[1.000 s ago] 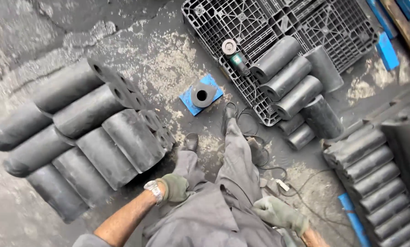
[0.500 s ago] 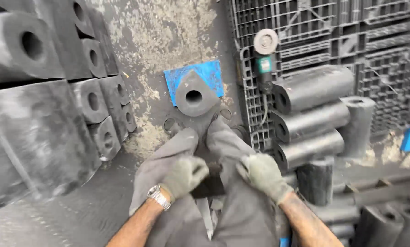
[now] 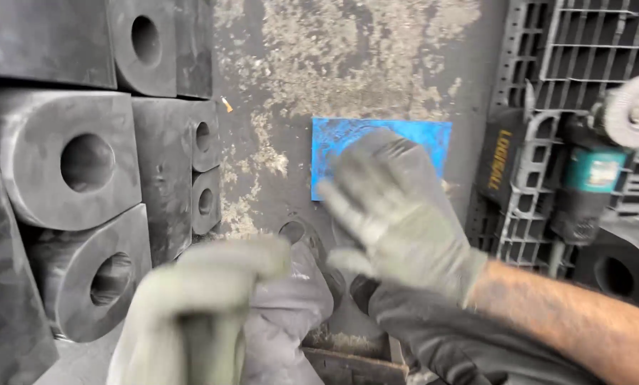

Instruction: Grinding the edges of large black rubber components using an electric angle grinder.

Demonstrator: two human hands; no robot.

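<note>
Blue plate (image 3: 412,139) flat, right hand (image 3: 398,214) seemingly above

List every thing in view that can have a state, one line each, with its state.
left hand: gloved, blurred, closed round a dark object I cannot identify.
right hand: gloved, open, fingers spread above the blue plate.
blue plate: flat on the floor, partly hidden by the right hand.
angle grinder: lying on the black pallet, wire wheel fitted.
black rubber blocks: stacked at left, holes facing the camera.
</note>
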